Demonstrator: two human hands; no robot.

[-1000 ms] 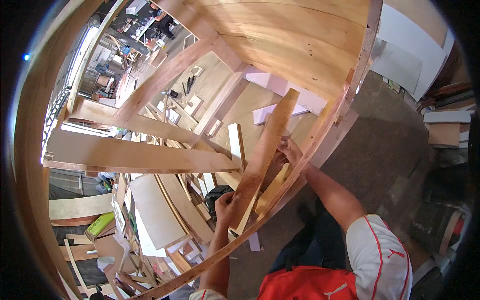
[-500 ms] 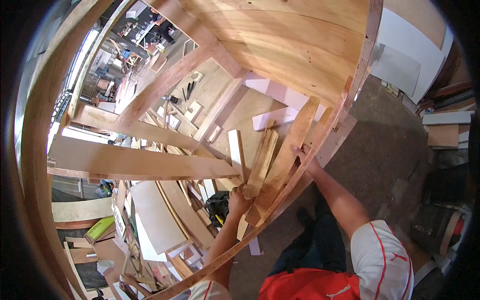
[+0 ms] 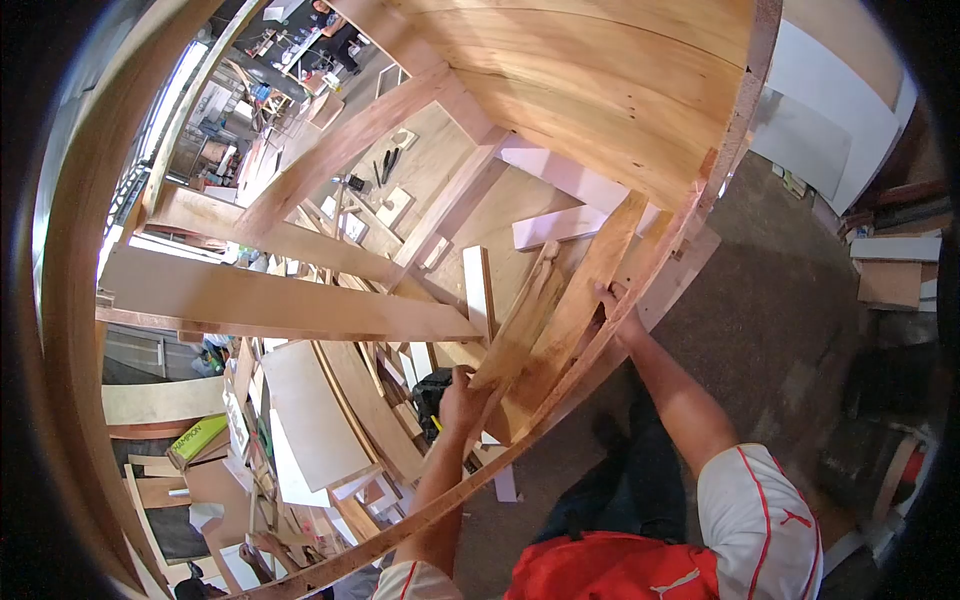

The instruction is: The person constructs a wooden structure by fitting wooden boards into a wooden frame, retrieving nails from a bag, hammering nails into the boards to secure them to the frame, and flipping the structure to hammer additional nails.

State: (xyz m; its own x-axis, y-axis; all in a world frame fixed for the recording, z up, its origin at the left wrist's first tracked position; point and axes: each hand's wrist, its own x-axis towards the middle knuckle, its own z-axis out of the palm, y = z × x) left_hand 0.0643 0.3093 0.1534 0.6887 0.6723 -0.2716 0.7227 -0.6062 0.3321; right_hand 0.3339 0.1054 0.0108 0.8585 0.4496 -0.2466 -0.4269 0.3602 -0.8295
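My left hand is closed on the lower end of a narrow wooden board, which lies slanted inside a large curved wooden frame. Further right, my right hand has its fingers curled over the edge of a wider wooden plank. That plank rests along the frame's near curved rail, beside the narrow board. Part of my right hand's grip is hidden behind the plank and rail. A short white-faced wood piece stands left of the narrow board.
A planked wooden panel rises at the far side of the frame. Cross rails run to the left. Pliers lie on a plywood sheet beyond. Offcuts and a pale curved sheet cover the lower left. A person is in the background.
My left hand has shifted slightly down and left, and the narrow board's lower end has moved with it. My right hand stays on the wider plank. The whole view has shifted a little.
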